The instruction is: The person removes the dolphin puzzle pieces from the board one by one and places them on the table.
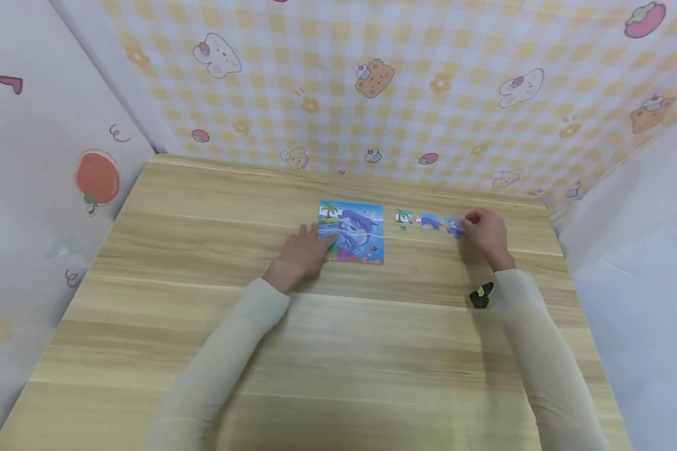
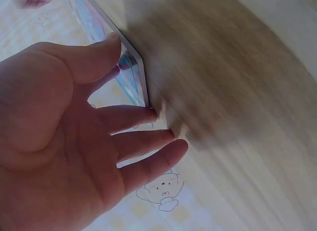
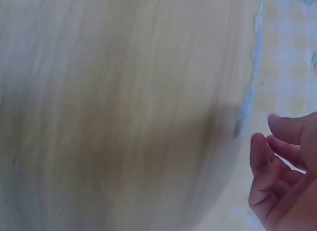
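A square dolphin jigsaw puzzle (image 1: 358, 228) in its tray lies toward the back of the wooden table. My left hand (image 1: 303, 255) rests at the puzzle's left side, thumb over its edge, fingers spread and nearly straight; the left wrist view shows the fingertips along the tray corner. To the puzzle's right, a row holds a palm tree piece (image 1: 403, 217), a dolphin piece (image 1: 430, 222) and a blue-purple piece (image 1: 454, 228). At the last one is my right hand (image 1: 488, 233). In the right wrist view its fingers curl loosely, with a gap between thumb and index finger.
The wooden table (image 1: 372, 351) extends toward me. A yellow checked cloth (image 1: 327, 81) with cartoon animals stands behind it, with pale walls at both sides. Beside the right sleeve is a small black object (image 1: 481, 295) with a yellow mark.
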`<state>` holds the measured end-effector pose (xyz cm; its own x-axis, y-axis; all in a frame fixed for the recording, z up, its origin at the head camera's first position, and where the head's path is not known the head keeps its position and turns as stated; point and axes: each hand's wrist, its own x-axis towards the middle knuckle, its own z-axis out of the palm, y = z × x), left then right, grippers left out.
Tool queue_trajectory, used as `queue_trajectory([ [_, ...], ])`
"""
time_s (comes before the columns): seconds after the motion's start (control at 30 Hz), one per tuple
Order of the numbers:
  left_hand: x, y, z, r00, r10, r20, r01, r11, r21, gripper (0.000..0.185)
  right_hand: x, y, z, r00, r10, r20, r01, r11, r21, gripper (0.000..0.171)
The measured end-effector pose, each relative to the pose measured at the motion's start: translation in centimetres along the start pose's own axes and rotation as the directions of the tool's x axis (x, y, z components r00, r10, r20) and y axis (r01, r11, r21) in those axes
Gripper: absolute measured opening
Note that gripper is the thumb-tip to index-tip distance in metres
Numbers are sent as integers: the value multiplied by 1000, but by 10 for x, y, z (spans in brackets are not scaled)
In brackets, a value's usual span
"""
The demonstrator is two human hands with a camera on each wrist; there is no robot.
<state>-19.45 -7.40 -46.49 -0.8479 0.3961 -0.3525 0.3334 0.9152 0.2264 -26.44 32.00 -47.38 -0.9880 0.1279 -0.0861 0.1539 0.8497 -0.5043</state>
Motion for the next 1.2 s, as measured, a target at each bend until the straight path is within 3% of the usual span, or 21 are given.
queue_trajectory([
  [0.17, 0, -1, 3, 1000, 14, -18, -14, 999, -31, 52, -3, -26, 4, 997, -61, -43, 62, 998, 25, 27],
  [0.33, 0, 1, 4, 999, 21, -26, -21, 1000, -22, 51, -2, -51, 18, 982, -186, 40, 180, 976, 126, 28],
  [0.47, 1, 1, 4, 999, 22, -37, -22, 1000, 10, 51, -6, -74, 32, 925, -324, 198, 288, 939, 190, 29],
  [0.63, 4, -2, 4, 993, 17, -121, -16, 1000, 7, 49, -12, -105, 53, 845, -430, 318, 363, 898, 250, 25],
  [0.77, 7, -7, 5, 989, -9, -148, -5, 995, -97, 60, -15, -125, 70, 815, -462, 349, 385, 883, 269, 23],
  [0.93, 12, -16, 7, 991, -28, -131, -7, 966, -258, 77, -17, -144, 90, 792, -486, 369, 401, 870, 286, 23],
  [1.03, 14, -21, 7, 992, -23, -122, -18, 945, -325, 82, -19, -155, 98, 789, -486, 375, 400, 871, 287, 29],
  [1.2, 16, -28, 9, 992, -19, -122, -41, 883, -468, 90, -21, -169, 107, 795, -483, 369, 408, 874, 265, 36],
])
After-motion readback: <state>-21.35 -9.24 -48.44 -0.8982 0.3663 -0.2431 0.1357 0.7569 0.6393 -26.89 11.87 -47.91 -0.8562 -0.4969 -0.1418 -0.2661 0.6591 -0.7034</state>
